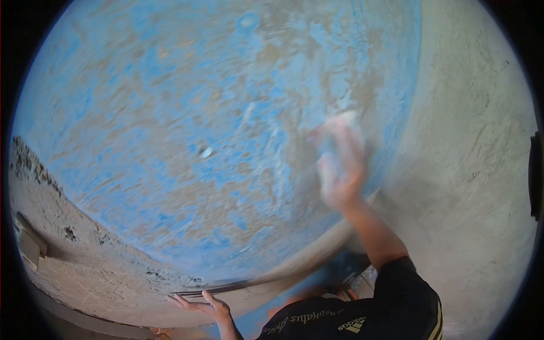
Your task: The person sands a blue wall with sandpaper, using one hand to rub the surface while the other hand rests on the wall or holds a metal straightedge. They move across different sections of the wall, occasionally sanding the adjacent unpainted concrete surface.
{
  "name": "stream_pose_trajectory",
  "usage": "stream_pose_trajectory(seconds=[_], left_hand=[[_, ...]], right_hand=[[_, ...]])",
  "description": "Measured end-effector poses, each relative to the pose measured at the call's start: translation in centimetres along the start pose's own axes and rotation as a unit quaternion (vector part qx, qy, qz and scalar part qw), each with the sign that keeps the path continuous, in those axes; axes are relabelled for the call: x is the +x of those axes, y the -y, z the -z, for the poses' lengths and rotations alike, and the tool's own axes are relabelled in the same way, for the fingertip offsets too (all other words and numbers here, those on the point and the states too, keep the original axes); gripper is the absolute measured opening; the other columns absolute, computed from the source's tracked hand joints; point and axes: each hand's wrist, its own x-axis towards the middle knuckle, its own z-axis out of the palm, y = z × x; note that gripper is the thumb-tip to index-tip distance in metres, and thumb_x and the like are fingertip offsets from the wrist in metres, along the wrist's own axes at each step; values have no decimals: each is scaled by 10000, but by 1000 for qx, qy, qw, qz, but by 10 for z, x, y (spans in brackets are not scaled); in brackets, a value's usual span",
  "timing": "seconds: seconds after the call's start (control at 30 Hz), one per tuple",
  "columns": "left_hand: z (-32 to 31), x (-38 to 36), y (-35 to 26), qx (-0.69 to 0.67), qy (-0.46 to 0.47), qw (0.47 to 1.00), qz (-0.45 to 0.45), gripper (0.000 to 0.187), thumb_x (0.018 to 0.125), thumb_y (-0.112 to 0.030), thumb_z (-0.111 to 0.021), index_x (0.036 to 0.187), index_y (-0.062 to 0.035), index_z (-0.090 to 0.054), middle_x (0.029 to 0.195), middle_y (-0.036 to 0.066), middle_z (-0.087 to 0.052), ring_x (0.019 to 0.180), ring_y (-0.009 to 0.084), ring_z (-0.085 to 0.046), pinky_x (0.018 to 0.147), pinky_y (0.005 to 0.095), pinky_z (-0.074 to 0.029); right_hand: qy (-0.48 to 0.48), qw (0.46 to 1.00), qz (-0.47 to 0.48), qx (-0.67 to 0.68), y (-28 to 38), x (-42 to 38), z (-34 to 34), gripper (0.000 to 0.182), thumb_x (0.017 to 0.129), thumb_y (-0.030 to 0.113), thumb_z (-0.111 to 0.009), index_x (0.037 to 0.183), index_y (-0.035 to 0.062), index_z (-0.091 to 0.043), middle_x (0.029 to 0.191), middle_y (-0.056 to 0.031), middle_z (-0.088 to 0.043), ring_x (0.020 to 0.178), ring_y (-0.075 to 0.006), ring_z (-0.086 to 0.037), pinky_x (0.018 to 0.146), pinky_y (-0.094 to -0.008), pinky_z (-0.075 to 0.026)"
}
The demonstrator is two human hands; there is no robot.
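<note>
A wall with worn, patchy blue paint (170,113) fills most of the view. My right hand (341,173) is raised against its right part, smeared by motion. In its closed fingers is a pale, pinkish flat piece (344,118), pressed at the painted surface; its exact kind is blurred. Whitish streaks run over the paint left of this hand. Low in the view, my left hand (205,306) has its fingers stretched out and the thumb apart, with nothing in it. It is close to a dark, thin edge (226,288) at the bottom of the blue area.
Bare grey plaster (470,141) borders the blue paint on the right. Rough, chipped plaster (113,249) runs along the lower left, where a small light-coloured box-like fitting (31,243) sticks out. A small shiny spot (205,152) shows on the painted wall.
</note>
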Motion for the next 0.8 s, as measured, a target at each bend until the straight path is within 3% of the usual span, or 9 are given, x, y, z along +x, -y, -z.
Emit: stream_pose_trajectory(seconds=[0.07,0.1,0.33,0.47,0.53,0.6,0.67,0.77,0.8], left_hand=[[-8,5,-18,-4,-19,999,-35,759,1073,-480,-451,1624,-84,-112,1677,256,-12,1548,473,-69,1192,686,-178],[-11,9,-33,-21,-33,998,-52,765,1070,-472,-466,1621,-73,-115,1679,259,-7,1553,467,-62,1205,666,-154],[-51,-3,-92,-24,-60,996,-67,785,1058,-494,-482,1618,-57,-148,1679,262,-33,1555,449,-74,1214,647,-130],[-70,-15,-113,-19,-83,995,-45,788,1057,-525,-461,1618,-47,-182,1677,253,-80,1559,427,-80,1215,643,-137],[-74,-21,-120,-22,-90,995,-43,793,1056,-534,-454,1618,-47,-179,1676,255,-85,1559,426,-78,1214,643,-137],[-77,-28,-137,-38,-84,995,-46,794,1056,-541,-444,1620,-49,-176,1678,255,-84,1559,427,-83,1215,642,-136],[-84,-37,-151,-46,-83,995,-38,792,1058,-544,-436,1621,-51,-176,1680,255,-83,1558,428,-89,1216,640,-136],[-94,-45,-158,-36,-76,996,-29,784,1060,-542,-431,1623,-54,-185,1682,254,-84,1556,430,-100,1217,637,-136],[-94,-47,-161,-26,-70,997,-26,783,1060,-541,-431,1623,-54,-189,1683,254,-85,1556,430,-104,1217,636,-136]], right_hand=[[183,970,160,-17,8,-15,15,342,952,189,-623,1279,158,-717,1441,-35,-617,1438,-301,-460,1158,-548,-313],[152,968,197,-40,-17,-22,15,363,953,205,-631,1301,130,-698,1445,-35,-616,1438,-303,-463,1156,-546,-316],[-178,972,-152,18,-169,-8,41,369,958,58,-584,1316,7,-656,1423,-204,-604,1401,-389,-492,1164,-487,-351],[65,975,196,-86,-203,-24,76,479,911,37,-608,1390,14,-604,1430,-205,-599,1408,-379,-489,1176,-490,-348],[-3,953,-302,14,-243,-19,87,372,938,38,-571,1300,-9,-644,1390,-205,-627,1340,-315,-562,1143,-455,-401],[-48,925,-376,41,-259,-20,88,358,935,59,-581,1279,-7,-657,1383,-194,-634,1332,-305,-573,1138,-456,-410],[-69,997,-43,-4,-241,-22,80,432,902,101,-640,1325,18,-643,1409,-172,-620,1384,-347,-524,1161,-492,-376],[64,974,199,-87,-246,-22,94,408,917,103,-617,1310,-2,-642,1377,-190,-636,1346,-349,-555,1142,-486,-396],[14,1000,-4,-22,-249,-28,94,400,918,108,-613,1305,20,-653,1364,-173,-647,1337,-347,-560,1136,-490,-402]])
